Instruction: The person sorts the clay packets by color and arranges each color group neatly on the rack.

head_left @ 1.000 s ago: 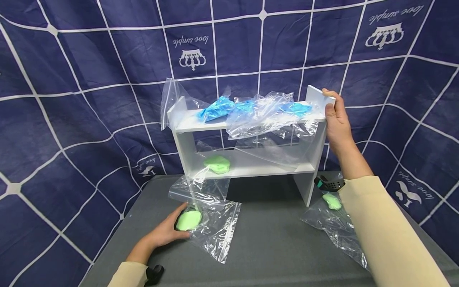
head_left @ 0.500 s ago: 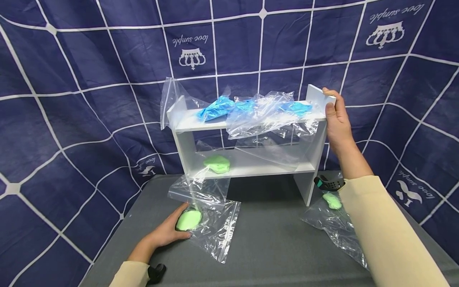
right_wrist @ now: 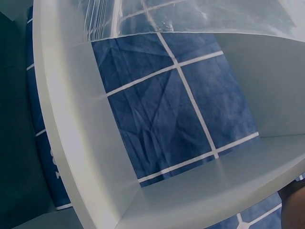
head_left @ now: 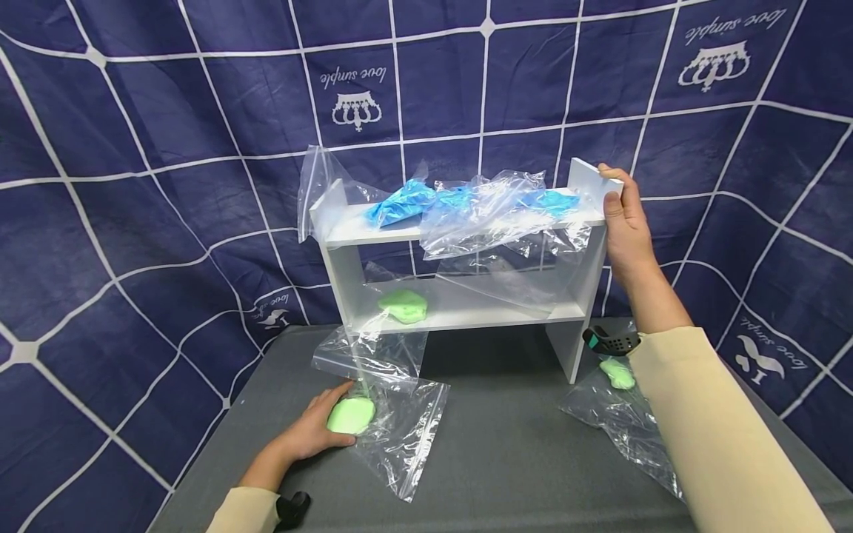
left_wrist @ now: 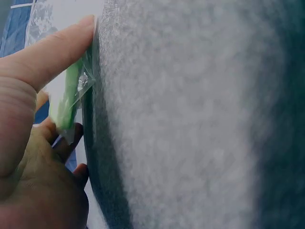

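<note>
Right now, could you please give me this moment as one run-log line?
left hand: holds bagged green lump | right hand: grips white side panel | upper shelf: blue pieces, clear bags

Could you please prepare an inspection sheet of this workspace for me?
Surface: dark grey tabletop, with a white shelf standing on it.
Job's things: bagged green lump near the shelf's lower left; the white shelf.
Clutter: blue bagged items on the top board; second green lump on the lower board; third green lump beyond the shelf's right side.
Hands: left hand holds the bagged green lump; right hand grips the shelf's right side.
Cables: nothing seen.
Surroundings: blue cloth with white lines behind and on both sides.
</note>
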Demonstrator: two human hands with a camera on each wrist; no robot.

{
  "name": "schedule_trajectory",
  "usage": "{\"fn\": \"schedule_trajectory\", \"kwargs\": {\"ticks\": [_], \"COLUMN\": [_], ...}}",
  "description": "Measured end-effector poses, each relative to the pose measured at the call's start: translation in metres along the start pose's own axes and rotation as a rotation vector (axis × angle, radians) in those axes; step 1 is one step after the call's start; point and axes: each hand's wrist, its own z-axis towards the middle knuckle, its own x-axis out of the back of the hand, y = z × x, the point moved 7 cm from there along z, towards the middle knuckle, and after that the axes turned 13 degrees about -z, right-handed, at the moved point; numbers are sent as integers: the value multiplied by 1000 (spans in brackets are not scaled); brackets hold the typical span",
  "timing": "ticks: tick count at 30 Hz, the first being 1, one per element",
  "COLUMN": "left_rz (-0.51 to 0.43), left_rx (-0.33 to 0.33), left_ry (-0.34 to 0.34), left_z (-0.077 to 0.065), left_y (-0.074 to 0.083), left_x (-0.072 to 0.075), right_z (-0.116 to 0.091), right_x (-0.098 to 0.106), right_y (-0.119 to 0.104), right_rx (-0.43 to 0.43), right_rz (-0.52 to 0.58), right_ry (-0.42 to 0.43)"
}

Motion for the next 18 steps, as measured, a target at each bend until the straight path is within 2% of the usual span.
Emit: {"fn": "schedule_trajectory", "kwargs": {"ticks": [2, 7, 11, 18], "left_rz": [7, -1, 6, -20], "left_rx": [-7, -84, -120, -158], "left_ry": [8, 28, 29, -18], "left_z": [-1, -3, -6, -10], "left_y": [1, 6, 9, 19], "left_x": [0, -1, -2, -7], "right_z": [0, -1, -3, -3], "right_x": [0, -1, -2, -1], "right_y": [0, -2, -7, -7], "right_rx": [-1, 4, 0, -2], "right_rz": [5, 13, -15, -17], "right_ry": [-2, 0, 1, 1]}}
